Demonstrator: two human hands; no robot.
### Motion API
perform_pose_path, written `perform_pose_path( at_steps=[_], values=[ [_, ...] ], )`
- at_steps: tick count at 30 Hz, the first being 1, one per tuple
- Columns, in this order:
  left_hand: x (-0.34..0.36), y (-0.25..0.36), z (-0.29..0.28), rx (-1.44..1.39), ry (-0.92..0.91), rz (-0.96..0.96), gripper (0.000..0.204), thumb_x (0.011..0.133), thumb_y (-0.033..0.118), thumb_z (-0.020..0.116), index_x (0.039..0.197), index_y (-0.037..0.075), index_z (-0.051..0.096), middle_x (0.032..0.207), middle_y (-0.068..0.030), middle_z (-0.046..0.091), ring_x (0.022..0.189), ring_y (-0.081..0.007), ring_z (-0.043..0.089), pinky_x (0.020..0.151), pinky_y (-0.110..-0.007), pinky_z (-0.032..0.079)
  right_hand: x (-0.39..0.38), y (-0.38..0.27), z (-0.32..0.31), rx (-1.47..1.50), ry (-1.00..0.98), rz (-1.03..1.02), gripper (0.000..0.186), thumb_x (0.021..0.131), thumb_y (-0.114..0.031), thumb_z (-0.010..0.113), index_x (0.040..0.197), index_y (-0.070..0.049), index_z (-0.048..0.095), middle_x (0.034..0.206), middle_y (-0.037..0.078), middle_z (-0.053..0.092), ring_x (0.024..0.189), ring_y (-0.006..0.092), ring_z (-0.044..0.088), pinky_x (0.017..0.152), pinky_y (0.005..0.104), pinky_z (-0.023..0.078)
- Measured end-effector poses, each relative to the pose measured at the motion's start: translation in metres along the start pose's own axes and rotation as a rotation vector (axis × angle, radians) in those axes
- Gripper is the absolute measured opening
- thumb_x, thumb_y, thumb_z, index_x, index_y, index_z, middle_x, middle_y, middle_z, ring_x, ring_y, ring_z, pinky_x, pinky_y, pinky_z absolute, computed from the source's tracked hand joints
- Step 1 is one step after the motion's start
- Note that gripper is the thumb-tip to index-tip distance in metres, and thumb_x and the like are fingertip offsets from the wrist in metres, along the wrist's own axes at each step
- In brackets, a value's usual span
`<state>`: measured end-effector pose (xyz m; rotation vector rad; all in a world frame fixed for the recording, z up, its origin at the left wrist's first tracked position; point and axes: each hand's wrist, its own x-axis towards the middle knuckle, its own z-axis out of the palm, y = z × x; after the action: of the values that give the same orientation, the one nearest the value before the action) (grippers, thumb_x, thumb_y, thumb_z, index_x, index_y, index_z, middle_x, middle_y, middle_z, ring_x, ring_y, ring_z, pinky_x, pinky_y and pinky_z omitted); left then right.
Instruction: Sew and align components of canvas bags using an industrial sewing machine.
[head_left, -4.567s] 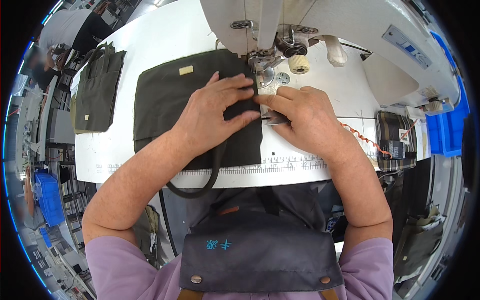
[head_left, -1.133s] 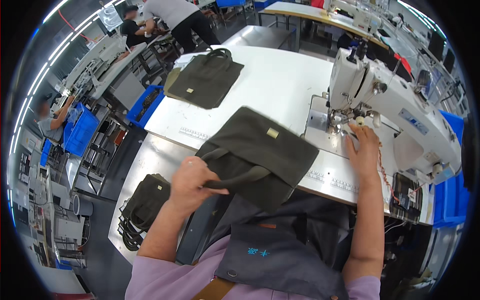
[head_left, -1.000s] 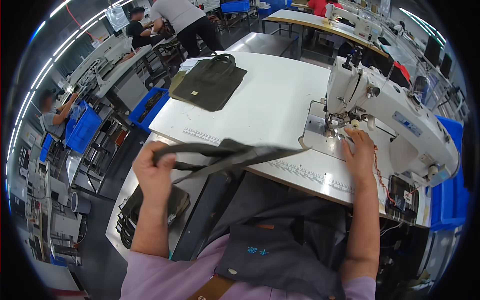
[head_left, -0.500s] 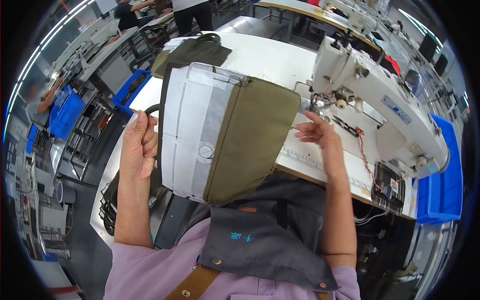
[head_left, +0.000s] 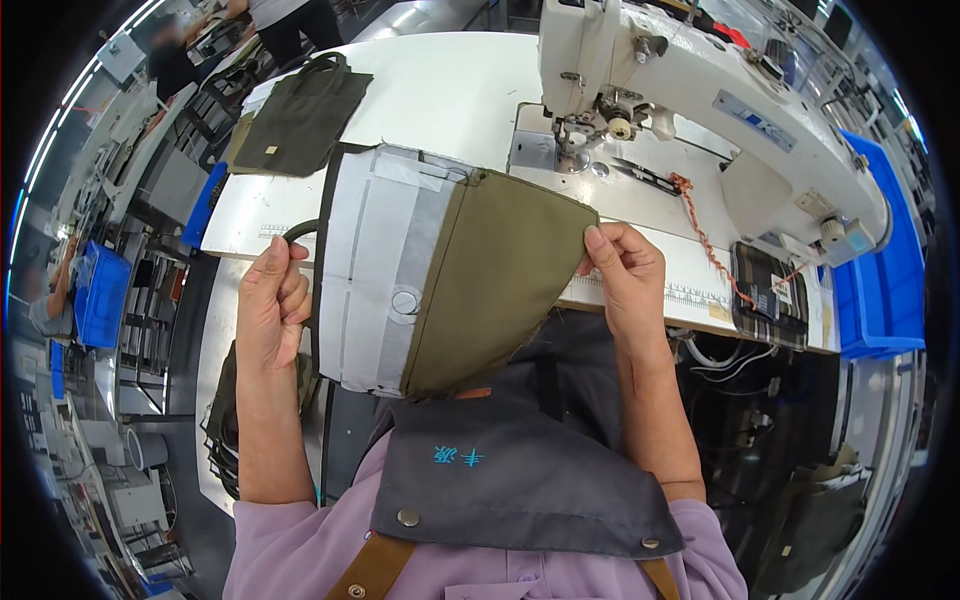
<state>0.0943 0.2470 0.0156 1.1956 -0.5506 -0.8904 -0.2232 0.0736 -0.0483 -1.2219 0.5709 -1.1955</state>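
Observation:
Stretched between my hands is an unfinished olive cloth bag [head_left: 500, 270], its left part faced with white backing that carries a small round mark. My left hand [head_left: 270, 300] is closed on the dark green strap handle that loops from the bag's left edge. At the opposite edge my right hand [head_left: 625, 270] pinches the olive cloth near its upper right corner, thumb on top. The bag hangs tilted over the front of the white table [head_left: 440, 80], above my grey apron [head_left: 520, 500]. Its underside is hidden.
A white sewing machine [head_left: 690, 70] stands at the right, with black-handled snips [head_left: 648, 178] on an orange cord beside it. Dark green bags [head_left: 305, 115] lie at the back left. A blue bin [head_left: 875, 270] is at far right. More dark pieces [head_left: 225, 420] hang by my left forearm.
My right hand, open beside the bag before, has closed on its right edge. My left hand keeps its hold on the handle. The view has shifted, bringing the machine further left and up.

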Motion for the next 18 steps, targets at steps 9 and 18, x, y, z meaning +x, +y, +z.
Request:
perform_pose_path(
  at_steps=[9,18],
  values=[
    [0.006,-0.006,0.003,0.011,0.026,-0.015,0.034,0.104,0.035,0.063,0.098,0.001,0.065,0.060,0.0088,0.030,0.047,-0.0022,0.025,0.043,-0.020,0.020,-0.002,-0.001,-0.002,-0.029,-0.001,-0.021,0.016,0.099,-0.015,0.070,0.095,0.000,0.071,0.077,0.001,0.068,0.069,0.0061,0.059,0.066,0.0215,0.048],
    [0.005,0.009,-0.020,0.074,0.101,-0.028,0.036,0.099,0.035,0.070,0.101,-0.001,0.067,0.059,0.0102,0.032,0.048,-0.0026,0.025,0.047,-0.024,0.020,-0.004,0.010,-0.024,-0.353,0.090,0.009,0.015,0.102,-0.015,0.065,0.095,-0.002,0.068,0.082,0.002,0.064,0.071,0.0075,0.056,0.066,0.0224,0.045]
  ],
)
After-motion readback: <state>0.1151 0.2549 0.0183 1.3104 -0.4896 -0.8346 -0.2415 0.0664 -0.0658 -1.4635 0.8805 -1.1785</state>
